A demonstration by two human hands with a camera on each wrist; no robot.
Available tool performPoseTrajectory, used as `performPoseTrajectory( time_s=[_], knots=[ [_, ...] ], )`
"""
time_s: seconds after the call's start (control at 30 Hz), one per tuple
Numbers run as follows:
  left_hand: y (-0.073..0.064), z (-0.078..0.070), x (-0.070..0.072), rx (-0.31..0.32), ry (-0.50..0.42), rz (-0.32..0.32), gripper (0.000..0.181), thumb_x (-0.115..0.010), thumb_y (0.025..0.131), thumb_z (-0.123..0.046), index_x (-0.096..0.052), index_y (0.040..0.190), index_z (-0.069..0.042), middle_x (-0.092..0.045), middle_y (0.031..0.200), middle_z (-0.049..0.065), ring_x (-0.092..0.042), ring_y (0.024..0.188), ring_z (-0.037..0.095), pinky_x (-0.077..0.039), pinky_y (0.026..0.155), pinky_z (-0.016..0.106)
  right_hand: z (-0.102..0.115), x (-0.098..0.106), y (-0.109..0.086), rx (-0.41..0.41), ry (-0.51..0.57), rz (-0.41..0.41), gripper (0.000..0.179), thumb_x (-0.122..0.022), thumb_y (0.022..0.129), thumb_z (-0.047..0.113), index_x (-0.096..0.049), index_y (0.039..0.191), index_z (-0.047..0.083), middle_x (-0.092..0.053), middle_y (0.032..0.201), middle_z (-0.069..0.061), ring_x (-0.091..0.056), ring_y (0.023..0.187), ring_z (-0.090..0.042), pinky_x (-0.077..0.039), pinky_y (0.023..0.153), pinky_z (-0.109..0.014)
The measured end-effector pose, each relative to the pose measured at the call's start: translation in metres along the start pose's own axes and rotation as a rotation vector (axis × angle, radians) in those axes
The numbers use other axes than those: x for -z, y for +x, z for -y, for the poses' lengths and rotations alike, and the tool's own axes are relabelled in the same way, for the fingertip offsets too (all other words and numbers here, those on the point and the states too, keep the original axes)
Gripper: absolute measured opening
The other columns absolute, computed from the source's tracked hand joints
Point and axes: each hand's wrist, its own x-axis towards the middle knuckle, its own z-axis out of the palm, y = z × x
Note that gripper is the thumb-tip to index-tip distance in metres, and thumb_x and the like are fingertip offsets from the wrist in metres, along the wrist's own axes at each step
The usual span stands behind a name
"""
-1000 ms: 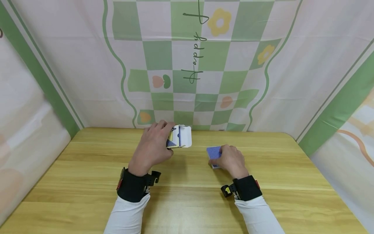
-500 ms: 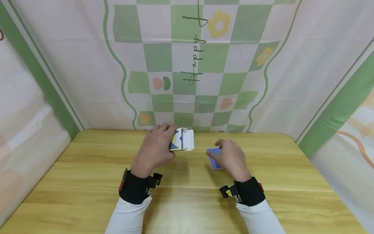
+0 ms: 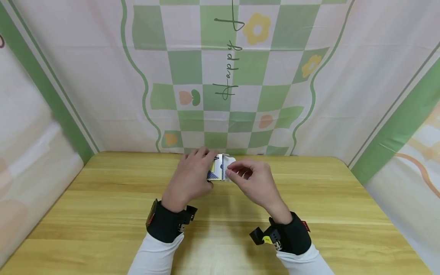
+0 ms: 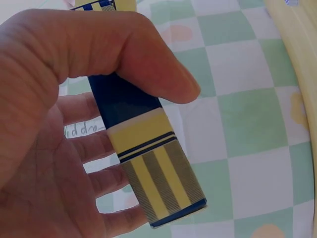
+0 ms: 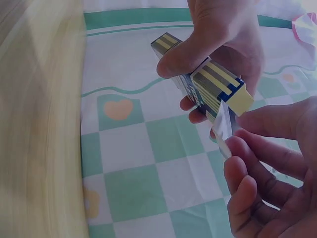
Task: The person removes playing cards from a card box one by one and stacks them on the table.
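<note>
My left hand (image 3: 190, 177) grips a playing card box (image 3: 215, 168) above the table, with the box's end toward the right. In the left wrist view, the thumb lies over the striped narrow side of the box (image 4: 158, 168), and the other fingers reach behind it. My right hand (image 3: 256, 183) is at the box's unfolded end, pinching the white flap (image 5: 224, 129) between thumb and fingers. A blue-backed deck of cards (image 4: 291, 2) shows at the upper edge of the left wrist view; in the head view, the right hand hides it.
The wooden table (image 3: 220, 236) extends under both arms. A checkered cloth (image 3: 220, 65) hangs behind its far edge, with pale cloth at both sides. Each wrist wears a black band with a small camera.
My right hand has let go of the deck on the table and moved left to the box's flap. My left hand has shifted slightly right with the box.
</note>
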Motion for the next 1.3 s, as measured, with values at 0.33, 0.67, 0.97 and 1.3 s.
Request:
performPoseTrajectory(
  time_s=[0.33, 0.67, 0.97, 1.3],
  knots=[
    [0.001, -0.005, -0.002, -0.050, 0.007, -0.009, 0.077, -0.076, 0.059, -0.019, -0.047, 0.130, -0.020, -0.051, 0.117, 0.002, -0.047, 0.106, 0.024, -0.037, 0.087, 0.047, -0.015, -0.002, 0.001, -0.027, -0.032, -0.005, 0.014, -0.068, 0.080, 0.037, -0.067, 0.081, 0.023, -0.061, 0.073, 0.007, -0.052, 0.062, -0.013, -0.042, 0.056, -0.029],
    [0.000, -0.011, -0.001, -0.091, 0.001, -0.013, 0.073, -0.072, 0.060, -0.015, -0.048, 0.129, -0.019, -0.050, 0.121, 0.001, -0.046, 0.110, 0.024, -0.037, 0.086, 0.046, -0.013, 0.002, 0.000, -0.130, -0.006, -0.028, 0.016, -0.071, 0.076, 0.036, -0.067, 0.078, 0.020, -0.061, 0.070, 0.005, -0.055, 0.062, -0.014, -0.043, 0.056, -0.031],
    [0.000, -0.011, -0.001, -0.089, 0.015, -0.011, 0.074, -0.071, 0.059, -0.015, -0.048, 0.130, -0.018, -0.049, 0.123, 0.002, -0.046, 0.110, 0.024, -0.037, 0.088, 0.044, -0.012, 0.004, -0.001, -0.163, -0.006, -0.028, 0.019, -0.072, 0.076, 0.036, -0.067, 0.079, 0.018, -0.062, 0.073, 0.004, -0.056, 0.064, -0.016, -0.044, 0.057, -0.032],
    [0.000, -0.004, 0.003, -0.045, 0.009, -0.006, 0.078, -0.075, 0.059, -0.017, -0.047, 0.131, -0.020, -0.051, 0.119, 0.002, -0.048, 0.107, 0.023, -0.037, 0.088, 0.044, -0.013, 0.014, 0.000, -0.193, 0.032, -0.006, 0.025, -0.071, 0.077, 0.036, -0.066, 0.089, 0.014, -0.062, 0.080, -0.001, -0.057, 0.072, -0.019, -0.045, 0.064, -0.033]
  ],
)
